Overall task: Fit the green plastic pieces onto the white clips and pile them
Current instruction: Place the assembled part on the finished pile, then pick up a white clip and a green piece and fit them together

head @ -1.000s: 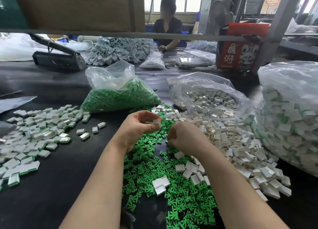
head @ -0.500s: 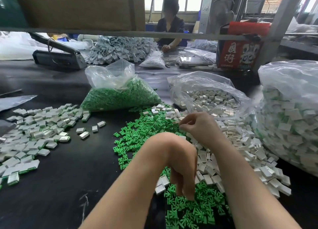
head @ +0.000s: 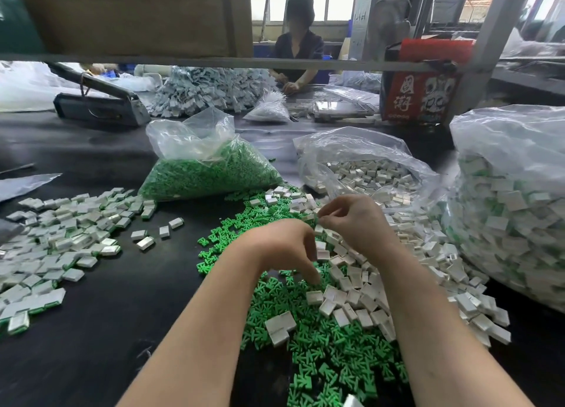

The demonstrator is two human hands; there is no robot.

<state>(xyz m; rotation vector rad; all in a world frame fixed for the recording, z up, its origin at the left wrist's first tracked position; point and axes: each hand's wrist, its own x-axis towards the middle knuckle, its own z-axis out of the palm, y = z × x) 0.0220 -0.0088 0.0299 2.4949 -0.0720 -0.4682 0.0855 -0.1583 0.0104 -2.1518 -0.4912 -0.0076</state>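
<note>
White clip (head: 309, 218) crosswise in right-hand grip (head: 356, 223)

Bare black table (head: 101, 330) lies open between the finished pile (head: 58, 238) on the left and the loose green pieces (head: 321, 354) at centre. The green-piece bag (head: 211, 174) and the white-clip bag (head: 360, 168) block the far side. A large filled bag (head: 513, 217) closes off the right. Loose white clips (head: 428, 278) cover the table just beside it.
</note>
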